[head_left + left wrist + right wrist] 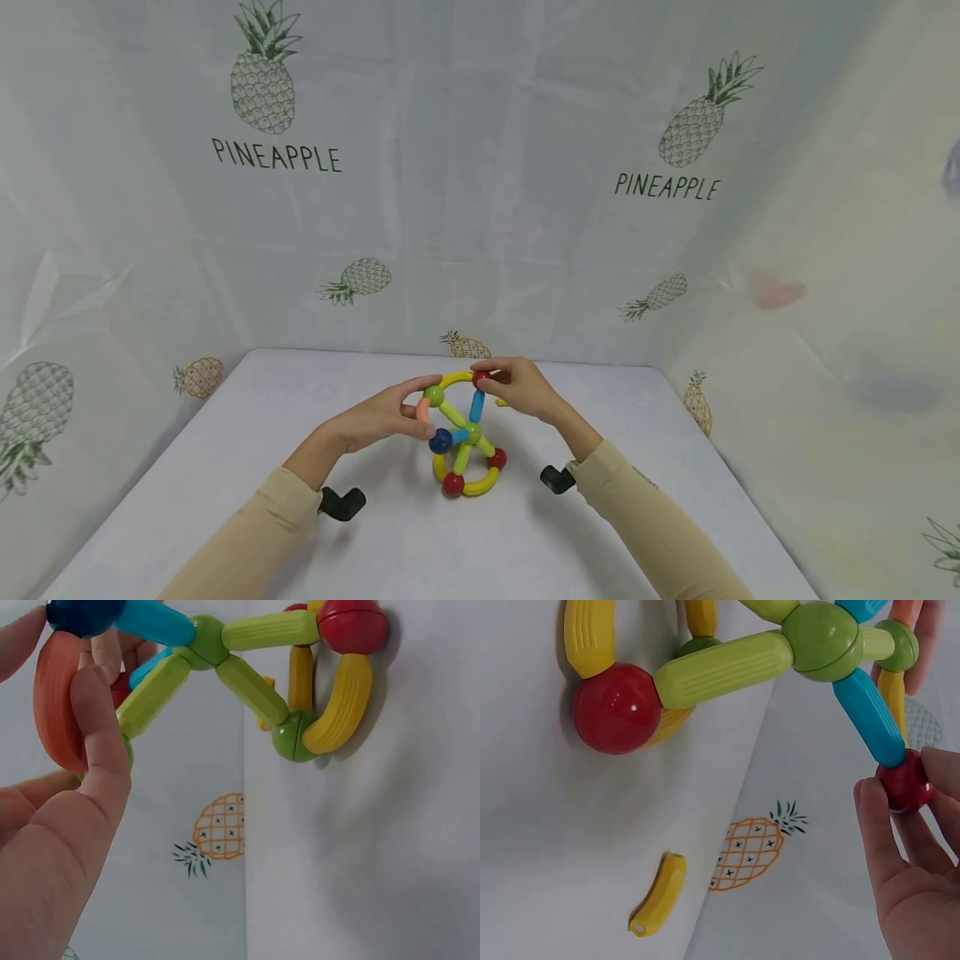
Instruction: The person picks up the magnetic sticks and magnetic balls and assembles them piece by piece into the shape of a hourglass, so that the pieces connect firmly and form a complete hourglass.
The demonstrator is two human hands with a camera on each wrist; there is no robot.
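Observation:
A building toy of balls and rods stands on the table, its ring of yellow curved rods [480,486] and red balls [352,625] at the bottom. Rods spread up and down from a central green ball [822,640]. On its left side, my left hand [372,417] grips the orange curved rod [58,705], fingers behind it and thumb at the dark blue ball [440,441]. Opposite, my right hand [525,388] pinches the upper red ball [905,782], where a blue rod [868,721] and a yellow curved rod [456,379] meet.
A loose yellow curved rod [658,895] lies on the white table [420,550] behind the toy, to the right. Pineapple-printed sheeting [480,208] hangs behind and at both sides. Black wrist mounts [342,504] stick out by both sleeves.

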